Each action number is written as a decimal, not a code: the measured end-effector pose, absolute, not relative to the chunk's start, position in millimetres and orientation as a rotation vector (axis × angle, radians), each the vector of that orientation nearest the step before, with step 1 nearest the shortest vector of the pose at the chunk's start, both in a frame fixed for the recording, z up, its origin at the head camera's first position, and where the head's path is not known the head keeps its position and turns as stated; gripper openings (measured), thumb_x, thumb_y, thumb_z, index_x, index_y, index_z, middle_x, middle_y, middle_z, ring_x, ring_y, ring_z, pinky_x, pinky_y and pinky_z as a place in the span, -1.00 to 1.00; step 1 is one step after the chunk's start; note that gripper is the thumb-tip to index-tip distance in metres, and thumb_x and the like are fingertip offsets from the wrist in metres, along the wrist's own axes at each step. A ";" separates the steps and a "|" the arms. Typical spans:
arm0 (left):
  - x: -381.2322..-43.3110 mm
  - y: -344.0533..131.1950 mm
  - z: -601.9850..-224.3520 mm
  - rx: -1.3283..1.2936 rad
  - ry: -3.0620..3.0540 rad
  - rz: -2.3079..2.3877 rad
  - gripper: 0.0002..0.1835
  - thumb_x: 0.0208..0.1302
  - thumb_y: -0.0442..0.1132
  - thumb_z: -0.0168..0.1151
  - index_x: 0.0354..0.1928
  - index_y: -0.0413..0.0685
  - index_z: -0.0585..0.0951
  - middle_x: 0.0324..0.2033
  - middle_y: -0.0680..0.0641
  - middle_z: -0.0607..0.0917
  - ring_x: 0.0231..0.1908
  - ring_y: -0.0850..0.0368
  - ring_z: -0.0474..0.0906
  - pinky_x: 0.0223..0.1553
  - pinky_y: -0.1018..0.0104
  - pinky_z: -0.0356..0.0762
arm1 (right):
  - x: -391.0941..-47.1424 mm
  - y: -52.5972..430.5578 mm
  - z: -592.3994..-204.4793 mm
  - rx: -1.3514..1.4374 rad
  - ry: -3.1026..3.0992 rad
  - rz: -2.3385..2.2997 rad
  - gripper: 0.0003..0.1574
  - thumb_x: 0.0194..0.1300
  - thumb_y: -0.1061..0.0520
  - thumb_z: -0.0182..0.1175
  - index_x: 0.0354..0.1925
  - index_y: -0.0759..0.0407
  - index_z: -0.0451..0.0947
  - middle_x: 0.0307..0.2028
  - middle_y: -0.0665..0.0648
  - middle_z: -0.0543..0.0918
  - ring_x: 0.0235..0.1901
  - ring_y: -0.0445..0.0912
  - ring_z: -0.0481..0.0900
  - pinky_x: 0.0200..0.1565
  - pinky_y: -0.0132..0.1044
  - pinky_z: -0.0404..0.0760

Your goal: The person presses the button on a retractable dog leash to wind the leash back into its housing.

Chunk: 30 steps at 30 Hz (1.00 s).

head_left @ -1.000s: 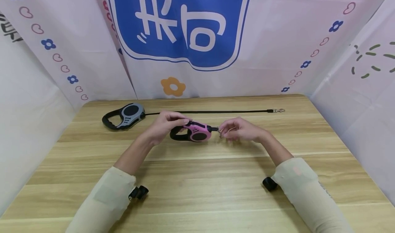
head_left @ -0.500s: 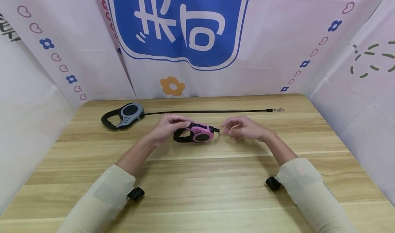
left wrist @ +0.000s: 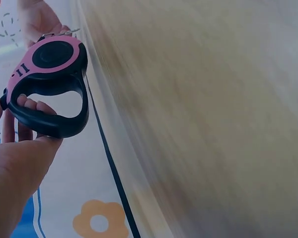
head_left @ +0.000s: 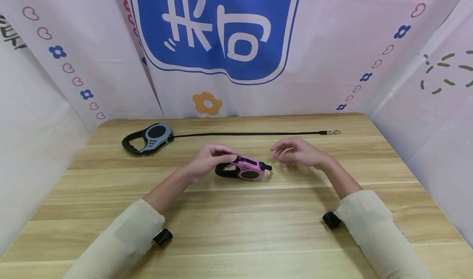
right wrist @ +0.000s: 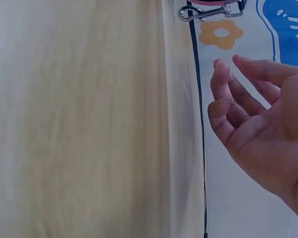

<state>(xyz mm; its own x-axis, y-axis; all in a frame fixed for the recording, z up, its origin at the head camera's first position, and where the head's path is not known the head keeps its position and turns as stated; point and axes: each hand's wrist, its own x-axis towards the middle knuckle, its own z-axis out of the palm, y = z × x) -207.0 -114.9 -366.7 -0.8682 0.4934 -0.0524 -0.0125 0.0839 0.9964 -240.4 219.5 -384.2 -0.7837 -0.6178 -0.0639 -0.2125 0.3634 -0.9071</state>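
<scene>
My left hand (head_left: 207,162) grips the black handle of a pink retractable dog leash (head_left: 250,169), its fingers passing through the handle loop in the left wrist view. The thumb lies along the top of the casing, near the button. From the leash's right end hangs a metal snap hook (right wrist: 216,12), close against the casing with no cord drawn out. To the right of that hook, my right hand (head_left: 301,153) hovers apart from it, fingers loosely bent and nothing between them.
Behind the hands, a grey retractable leash (head_left: 158,136) lies at the back left of the wooden table (head_left: 236,229). Its black cord (head_left: 251,134) stretches right along the table to a metal clip (head_left: 334,132). A printed cloth (head_left: 318,65) hangs behind the table's back edge.
My right hand has let go of the snap hook and drawn back to the right. The left hand has carried the pink leash right and toward me. The grey leash stays put.
</scene>
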 end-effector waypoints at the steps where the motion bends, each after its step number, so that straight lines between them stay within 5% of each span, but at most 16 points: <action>1: -206.1 -113.6 -366.8 0.492 1.991 1.837 -0.75 0.44 -0.44 0.24 0.06 -0.45 0.67 -0.21 -0.01 0.76 -0.28 0.16 0.61 -0.20 0.38 0.63 | -240.5 220.4 -384.2 -0.724 2.234 -1.403 -0.53 0.42 0.36 0.18 0.26 0.46 0.48 -0.01 0.42 0.64 -0.25 0.16 0.69 -0.27 -0.24 0.67; 16: -200.6 -110.2 -361.8 0.800 2.099 1.533 -0.75 0.44 -0.37 0.28 0.07 -0.30 0.72 0.01 -0.15 0.76 -0.12 0.06 0.62 -0.11 0.29 0.58 | -237.0 229.9 -381.4 -0.775 2.243 -1.396 -0.48 0.41 0.29 0.23 0.28 0.44 0.47 0.01 0.42 0.63 -0.14 0.25 0.70 -0.14 -0.18 0.68; 21: -198.1 -111.7 -358.8 0.989 2.085 1.370 -0.76 0.41 -0.34 0.33 0.05 -0.23 0.75 -0.13 -0.08 0.79 -0.22 0.05 0.61 -0.16 0.27 0.57 | -236.7 229.8 -380.2 -0.785 2.244 -1.410 -0.49 0.40 0.33 0.22 0.27 0.46 0.47 0.00 0.40 0.64 -0.14 0.27 0.69 -0.09 -0.17 0.70; 30: -183.7 -107.4 -355.9 1.253 2.200 0.969 -0.66 0.27 -0.22 0.50 0.07 -0.10 0.76 -0.25 0.14 0.77 -0.17 0.28 0.64 0.04 0.21 0.60 | -234.3 234.2 -378.5 -0.760 2.279 -1.418 -0.51 0.39 0.38 0.21 0.26 0.45 0.48 -0.04 0.37 0.66 -0.19 0.23 0.69 -0.12 -0.18 0.71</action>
